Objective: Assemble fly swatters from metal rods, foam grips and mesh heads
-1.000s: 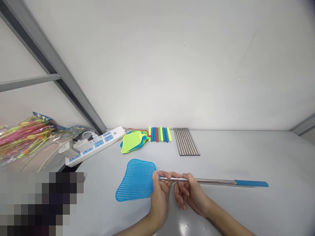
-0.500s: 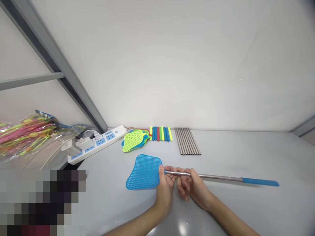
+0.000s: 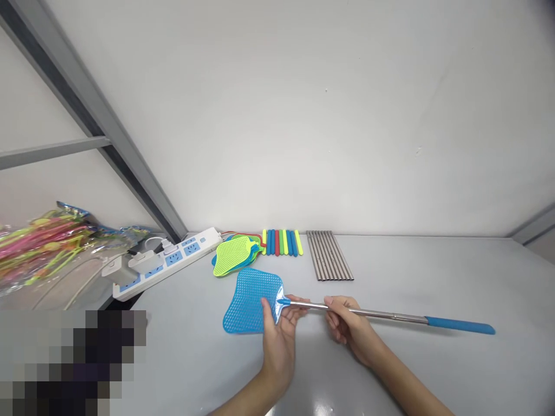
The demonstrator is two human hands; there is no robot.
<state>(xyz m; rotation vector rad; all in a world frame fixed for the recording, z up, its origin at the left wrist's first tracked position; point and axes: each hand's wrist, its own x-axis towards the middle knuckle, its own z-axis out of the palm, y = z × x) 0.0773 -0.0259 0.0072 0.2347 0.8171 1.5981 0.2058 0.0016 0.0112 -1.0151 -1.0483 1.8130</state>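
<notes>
A blue fly swatter (image 3: 251,300) with a perforated head lies across both my hands above the table, its metal rod (image 3: 377,314) extended and its blue grip (image 3: 459,325) out to the right. My left hand (image 3: 280,335) holds the swatter by the base of its head, thumb on the front and fingers behind. My right hand (image 3: 351,323) pinches the rod near its middle, with the other fingers curled below. Behind the swatter lies a stack of swatter heads, a yellow-green one (image 3: 232,256) on top.
Coloured grips (image 3: 281,242) and several metal rods (image 3: 329,256) lie in rows by the wall. A white power strip (image 3: 167,263) with plugs is at left. Bagged colourful items (image 3: 43,240) are farther left. The grey table (image 3: 433,271) stretches right.
My left thumb has moved left onto the swatter's head, and the neck is now uncovered. My right hand has shifted right along the rod, away from my left hand.
</notes>
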